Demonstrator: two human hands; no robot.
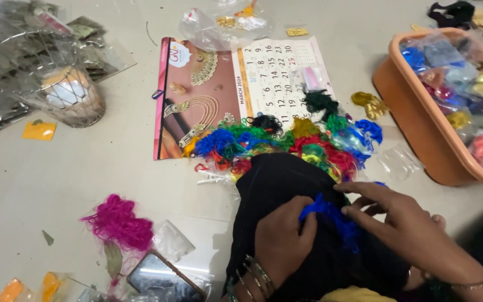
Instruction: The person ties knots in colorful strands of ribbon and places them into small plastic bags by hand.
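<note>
Blue frizzy thread tuft [331, 218] on black cloth [286, 184], pinched by left hand [280, 240] and right hand [403, 223] fingers; multicoloured thread pile [286, 145], calendar [241, 84], orange tub [420, 123] beyond.

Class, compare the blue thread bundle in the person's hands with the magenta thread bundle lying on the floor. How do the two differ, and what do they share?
The blue thread bundle is pinched between the left hand and right hand; the magenta thread bundle is untouched. The blue one rests on black cloth, the magenta one on the bare floor. The blue one is drawn out long, the magenta one heaped in a clump. Both are tangled, frizzy, single-coloured threads.
</note>
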